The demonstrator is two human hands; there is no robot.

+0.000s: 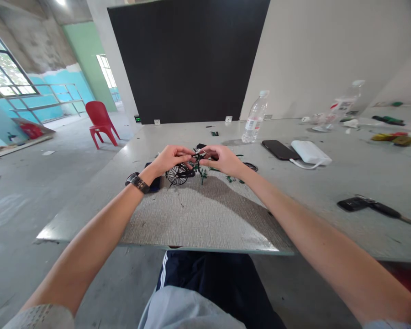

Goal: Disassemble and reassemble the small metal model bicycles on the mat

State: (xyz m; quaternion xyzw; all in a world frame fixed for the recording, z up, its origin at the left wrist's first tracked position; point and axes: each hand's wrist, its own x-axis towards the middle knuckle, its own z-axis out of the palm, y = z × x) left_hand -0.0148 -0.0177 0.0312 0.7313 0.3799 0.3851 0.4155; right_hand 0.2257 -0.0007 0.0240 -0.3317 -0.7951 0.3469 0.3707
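Note:
A small model bicycle (178,175), with a black spoked wheel and some green parts, stands just over the table (188,219) between my hands. My left hand (173,159) is closed, its thumb and fingers on the upper part of the bicycle. From the other side my right hand (223,160) closes its fingertips at the top of the same bicycle. The exact piece between the fingertips is too small to make out. Beyond my right wrist lies a loose black wheel (251,167). Small green parts (229,179) lie beside the bicycle, partly hidden by my right hand.
A dark phone (155,183) lies under my left wrist. To the right are a water bottle (255,118), a black phone (279,150), a white power bank (310,153) and a black key fob (352,204) beside a screwdriver (385,210). A black panel (192,59) stands behind.

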